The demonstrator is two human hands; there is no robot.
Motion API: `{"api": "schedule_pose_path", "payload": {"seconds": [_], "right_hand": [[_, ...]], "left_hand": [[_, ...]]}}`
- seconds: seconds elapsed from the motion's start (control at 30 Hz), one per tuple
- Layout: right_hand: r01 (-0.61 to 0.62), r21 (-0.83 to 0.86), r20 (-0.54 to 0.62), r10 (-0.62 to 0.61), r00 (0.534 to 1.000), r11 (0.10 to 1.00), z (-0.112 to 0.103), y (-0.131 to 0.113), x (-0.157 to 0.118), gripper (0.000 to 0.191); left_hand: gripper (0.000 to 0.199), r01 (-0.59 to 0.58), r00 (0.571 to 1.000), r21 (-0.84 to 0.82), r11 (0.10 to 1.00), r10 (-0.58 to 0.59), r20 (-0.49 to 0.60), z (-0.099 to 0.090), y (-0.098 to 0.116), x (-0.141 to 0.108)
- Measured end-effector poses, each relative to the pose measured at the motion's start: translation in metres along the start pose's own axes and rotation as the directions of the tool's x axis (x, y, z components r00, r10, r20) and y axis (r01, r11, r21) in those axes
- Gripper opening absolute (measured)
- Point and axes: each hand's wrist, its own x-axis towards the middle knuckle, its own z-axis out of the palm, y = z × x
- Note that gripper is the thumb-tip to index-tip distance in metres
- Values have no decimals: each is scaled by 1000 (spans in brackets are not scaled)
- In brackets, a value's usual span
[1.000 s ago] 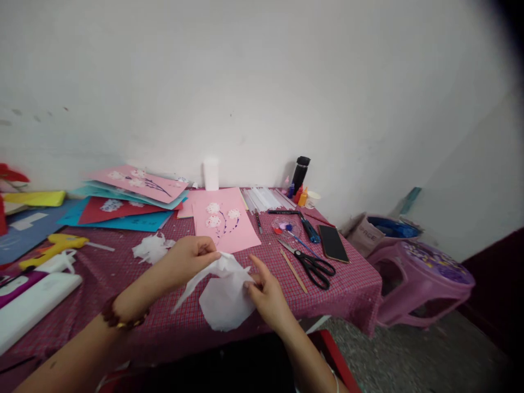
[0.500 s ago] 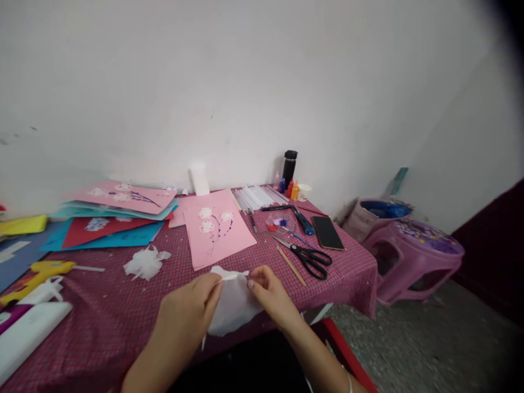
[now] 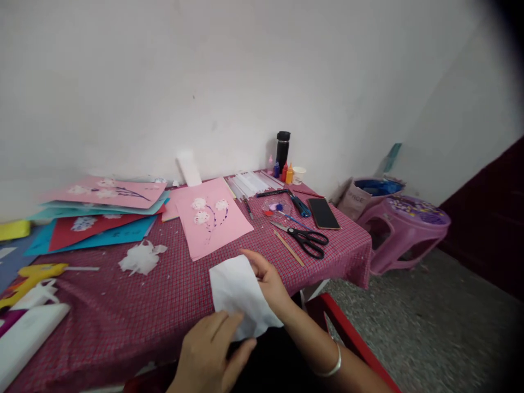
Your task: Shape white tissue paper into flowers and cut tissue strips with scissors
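Note:
A white sheet of thin tissue-like paper (image 3: 235, 289) hangs tilted over the table's front edge, its surface lightly creased. My right hand (image 3: 268, 281) is closed on its upper right edge, the fingers partly behind the sheet. At the lower left of the sheet is my left hand (image 3: 213, 346), slightly blurred, with fingers and thumb apart. Its fingertips overlap the paper; whether they press on it I cannot tell. To the left lies a crumpled white paper bunch (image 3: 141, 258). Beyond the sheet rests a pink card (image 3: 215, 224) with white blossoms and purple stems.
Black-handled scissors (image 3: 307, 240), a wooden stick (image 3: 289, 248), a phone (image 3: 323, 213) and a blue cutter (image 3: 300, 205) lie at right. Small paint bottles (image 3: 289, 174) and a black flask (image 3: 282, 150) stand behind. A yellow glue gun (image 3: 30, 278) and stacked cards (image 3: 106, 194) are left.
The paper strip pinched between both hands is now a spread, flatter sheet. My left hand has let go of its top edge and moved down. The view has shifted slightly.

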Motion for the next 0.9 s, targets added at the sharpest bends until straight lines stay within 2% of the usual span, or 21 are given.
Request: {"api": "schedule_pose_path", "payload": {"seconds": [0.07,0.13,0.23,0.3,0.37,0.47,0.53,0.63,0.73,0.83,0.87,0.9], "right_hand": [[6,-3,5,-6,1000,1000,0,1,-2,67],[36,-16,23,-36,999,999,-1,2,-2,65],[80,-19,85,-79,993,997,-7,1,2,65],[101,-41,132,-95,987,994,-11,-4,5,66],[140,-99,164,-123,979,985,-15,-11,8,64],[212,-206,183,-175,967,955,-19,-21,6,63],[248,-269,202,-198,959,931,-21,-27,4,62],[296,-332,222,-231,947,896,-19,-35,0,61],[248,-362,234,-170,957,899,-10,-47,-3,57],[277,-448,301,-148,942,850,0,-54,-3,25],[318,-479,314,-178,933,818,2,-54,-3,14],[359,-502,312,-222,924,787,4,-51,-3,12]], "left_hand": [[12,175,983,-13,984,-175,-51,-6,-16,0],[24,361,930,-20,932,-361,-73,-7,-38,-3],[50,488,873,-102,867,-486,50,-3,-65,0],[54,517,855,-142,844,-501,134,-2,-73,7],[40,512,855,-154,845,-485,186,-4,-72,16],[3,458,878,-132,879,-424,221,-9,-63,27],[12,419,897,-108,901,-393,200,-12,-58,31],[16,360,930,-63,931,-353,103,-16,-51,34],[17,259,965,7,966,-258,-32,-20,-44,35],[13,140,986,63,988,-134,-100,-24,-36,35],[12,105,990,73,992,-96,-106,-25,-34,34],[13,76,992,82,994,-67,-110,-26,-31,33]]}}
